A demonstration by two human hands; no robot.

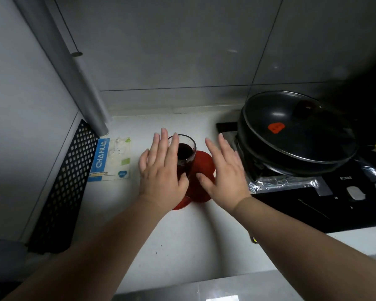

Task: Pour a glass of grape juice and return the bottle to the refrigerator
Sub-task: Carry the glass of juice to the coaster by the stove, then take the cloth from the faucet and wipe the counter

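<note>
Hands: two, both palm-down with fingers straight and slightly spread, neither gripping anything.
Left hand [163, 170]: lies across the near left side of the glass, its fingertips reaching past the rim; contact with the glass cannot be told.
Right hand [224, 172]: just right of the glass, apart from it, over the right edge of the red mat.
Glass [190, 146]: one, clear, upright between the two hands, about half filled with dark juice.
Red mat [203, 168]: one, rounded, under the glass and flat on the tabletop.
Tabletop [182, 240]: white, carrying the mat and glass.
Packet [111, 159]: one flat blue-and-white card printed "CHAHUA", lying left of the hands.
Mesh panel [63, 181]: one, black, perforated, leaning at the left wall.
Pan [291, 135]: one, black, with a glass lid and an orange sticker, on the stove.
Stove [313, 211]: black, to the right, with foil [280, 183] around the burner and two pale knobs.
</note>
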